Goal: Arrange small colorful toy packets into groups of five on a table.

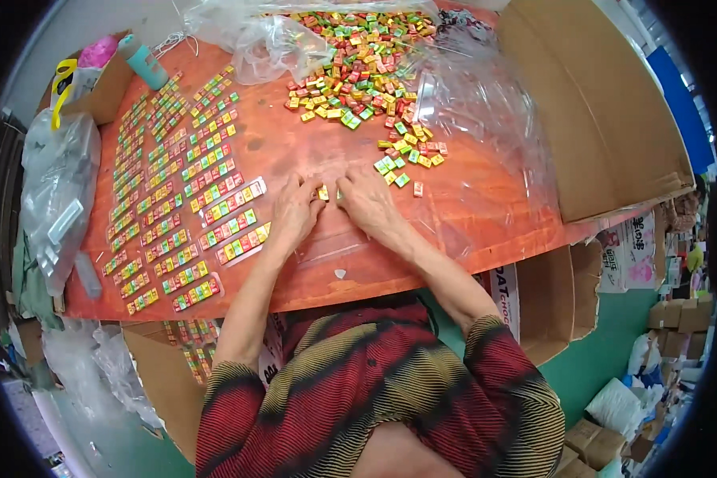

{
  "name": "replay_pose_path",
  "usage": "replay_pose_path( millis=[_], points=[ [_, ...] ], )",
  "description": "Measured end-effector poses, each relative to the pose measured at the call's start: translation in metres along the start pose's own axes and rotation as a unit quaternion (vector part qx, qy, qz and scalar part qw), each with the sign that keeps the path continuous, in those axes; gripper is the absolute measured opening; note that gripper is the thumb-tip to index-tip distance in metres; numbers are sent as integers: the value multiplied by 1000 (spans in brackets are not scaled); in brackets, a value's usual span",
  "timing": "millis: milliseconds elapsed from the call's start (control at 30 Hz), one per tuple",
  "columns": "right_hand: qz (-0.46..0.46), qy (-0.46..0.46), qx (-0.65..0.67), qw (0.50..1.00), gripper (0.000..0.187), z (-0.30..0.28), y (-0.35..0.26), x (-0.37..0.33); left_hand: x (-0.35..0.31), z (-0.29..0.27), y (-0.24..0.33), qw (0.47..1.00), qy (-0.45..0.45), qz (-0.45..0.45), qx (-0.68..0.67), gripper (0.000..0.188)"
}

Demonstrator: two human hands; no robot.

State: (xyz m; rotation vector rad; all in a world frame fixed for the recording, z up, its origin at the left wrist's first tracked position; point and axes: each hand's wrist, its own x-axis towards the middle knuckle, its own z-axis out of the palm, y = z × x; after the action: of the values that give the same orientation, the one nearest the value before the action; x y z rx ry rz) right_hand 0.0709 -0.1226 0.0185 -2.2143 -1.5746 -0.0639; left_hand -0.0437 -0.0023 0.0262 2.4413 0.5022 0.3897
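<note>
My left hand point(297, 209) is over the middle of the red table, its fingers closed at a small yellow candy-sized box point(323, 193). Close beside it, my right hand point(368, 203) pinches a small box with a green side point(339, 194), mostly covered by the fingertips. A clear plastic tray point(327, 243) seems to lie under and in front of my hands. To the left are rows of small red, yellow and green boxes point(229, 197) lined up in clear trays. Loose boxes point(389, 165) lie just beyond my right hand.
A large heap of loose small boxes point(358, 72) covers the far middle of the red table point(271, 151). Clear plastic trays point(478, 103) and an upright cardboard box point(605, 111) stand at right. Plastic bags point(60, 183) and a turquoise bottle point(145, 64) are at left.
</note>
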Motion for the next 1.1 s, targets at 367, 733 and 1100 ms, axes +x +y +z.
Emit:
replay_pose_path(
  millis=[367, 733, 1100],
  points=[
    [183, 42, -37, 981, 24, -29, 37, -31, 2, 6, 14, 999, -23, 16, 32, 37],
    [76, -50, 86, 992, 35, -37, 50, -33, 4, 7, 16, 998, -27, 10, 49, 36],
    [115, -33, -16, 993, 22, -46, 31, -22, 7, 7, 17, 999, -24, 30, 21, 35]
  ],
)
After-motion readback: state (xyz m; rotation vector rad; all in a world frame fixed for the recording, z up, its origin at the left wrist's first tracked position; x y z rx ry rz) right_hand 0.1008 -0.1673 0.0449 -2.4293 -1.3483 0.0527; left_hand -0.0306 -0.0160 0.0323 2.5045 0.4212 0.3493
